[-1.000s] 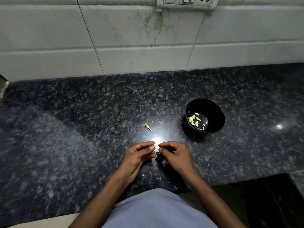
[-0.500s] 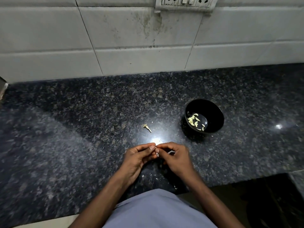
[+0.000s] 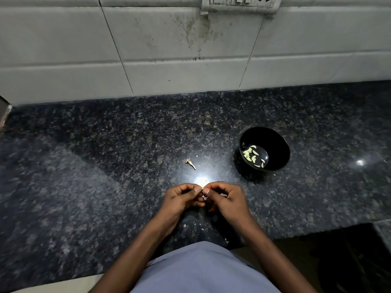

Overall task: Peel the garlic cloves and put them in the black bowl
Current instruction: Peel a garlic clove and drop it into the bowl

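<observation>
Two hands meet in the lower middle of the frame, just above a dark speckled stone counter [image 3: 84,166]. The left hand [image 3: 179,200] has its fingers curled, and its thumb tip touches the thumb tip of the right hand [image 3: 227,200]. The right hand's fingers are curled too. Between the fingertips of both hands sits a tiny pale thing, a garlic clove [image 3: 204,197], and both hands pinch it. Most of it is hidden by the fingers, so you cannot tell if its skin is on or off.

The black bowl [image 3: 275,144] stands on the counter to the upper right of the hands, a bit apart from them. Inside it, on the left side of the bottom, lie several peeled cloves [image 3: 252,154], pale yellow and small.

A little garlic stem [image 3: 190,163] lies on the counter above the hands and to the left of the bowl. A bright spot of light shines on the stone just above the thumbs. Small white bits of skin [image 3: 202,229] lie on the counter below the hands, near the person's blue shirt [image 3: 203,269] at the bottom of the frame.

Grey wall tiles [image 3: 169,49] fill the top of the frame, with a switch board [image 3: 240,3] at the top edge.
</observation>
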